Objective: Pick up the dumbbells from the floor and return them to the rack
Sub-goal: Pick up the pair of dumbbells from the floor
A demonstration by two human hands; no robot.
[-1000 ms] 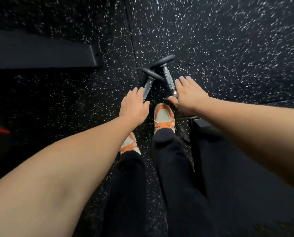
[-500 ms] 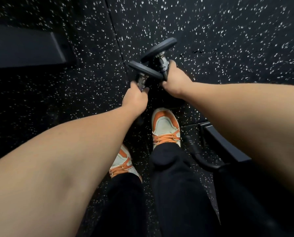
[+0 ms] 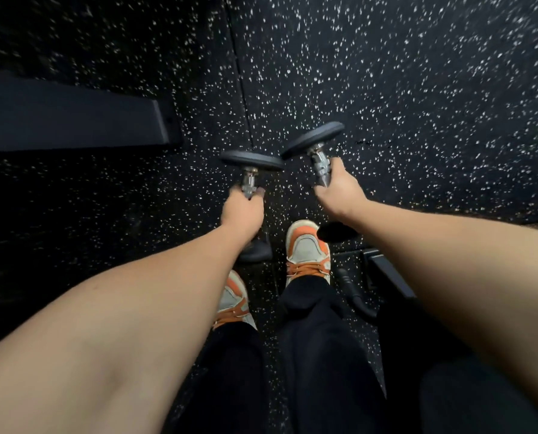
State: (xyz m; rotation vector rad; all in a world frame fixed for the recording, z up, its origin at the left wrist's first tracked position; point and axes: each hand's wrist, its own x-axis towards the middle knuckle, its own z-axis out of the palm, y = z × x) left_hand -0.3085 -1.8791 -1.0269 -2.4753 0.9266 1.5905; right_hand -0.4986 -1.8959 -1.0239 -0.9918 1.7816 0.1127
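Speckled black floor (image 3: 418, 89) below; each hand, left hand (image 3: 242, 211) and right hand (image 3: 339, 189), grips a seemingly unmarked dumbbell (image 3: 251, 161).

No legible text or markings

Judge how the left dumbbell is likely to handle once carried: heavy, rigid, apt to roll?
The left dumbbell looks rigid: metal handle, solid dark plates. Probably light, since the left hand holds it alone. Its round plates suggest it could roll if set on the floor.
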